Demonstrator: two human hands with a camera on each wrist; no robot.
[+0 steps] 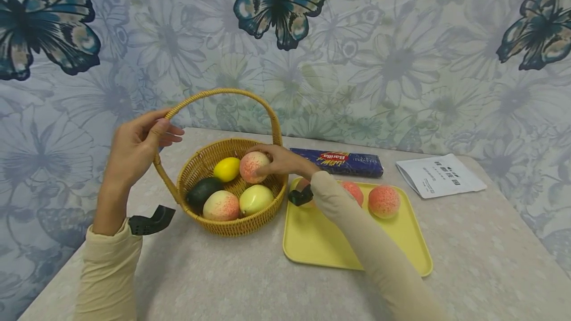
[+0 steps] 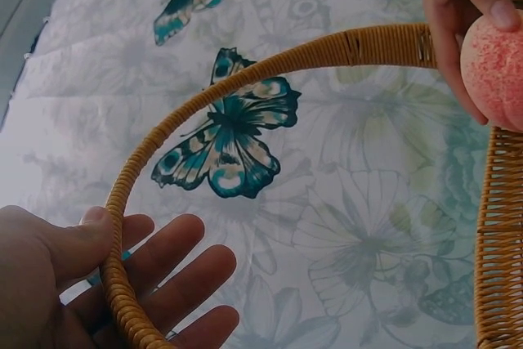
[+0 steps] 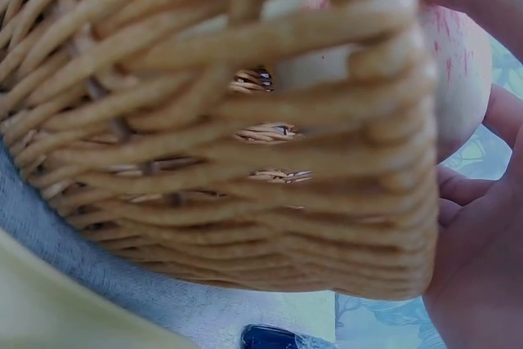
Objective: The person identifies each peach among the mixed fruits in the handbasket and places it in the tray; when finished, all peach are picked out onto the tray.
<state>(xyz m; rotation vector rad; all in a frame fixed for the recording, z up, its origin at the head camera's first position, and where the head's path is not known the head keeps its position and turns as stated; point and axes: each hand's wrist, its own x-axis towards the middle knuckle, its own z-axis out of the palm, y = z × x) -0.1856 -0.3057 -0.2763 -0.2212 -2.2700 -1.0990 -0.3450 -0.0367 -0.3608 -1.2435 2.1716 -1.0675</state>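
Note:
My left hand (image 1: 134, 150) pinches the left side of the arched handle (image 2: 270, 69) of a wicker basket (image 1: 232, 228). In the left wrist view its thumb lies on the near side, with the other fingers behind, fairly straight. My right hand (image 1: 285, 160) grips a pink-speckled peach (image 1: 253, 167) at the basket's right inner side. In the basket lie a lemon (image 1: 226, 169), a dark green oval fruit (image 1: 202, 192), another peach (image 1: 221, 206) and a pale yellow-green fruit (image 1: 256, 199). In the right wrist view the woven wall (image 3: 245, 145) hides part of the held peach (image 3: 462, 79).
Right of the basket, a yellow tray (image 1: 318, 251) bears several peaches, including one at its right (image 1: 384, 201); my right forearm crosses above it. Behind lies a blue Barilla box (image 1: 357, 162). A white printed packet (image 1: 439, 176) lies farther right. A butterfly-patterned cloth hangs behind the table.

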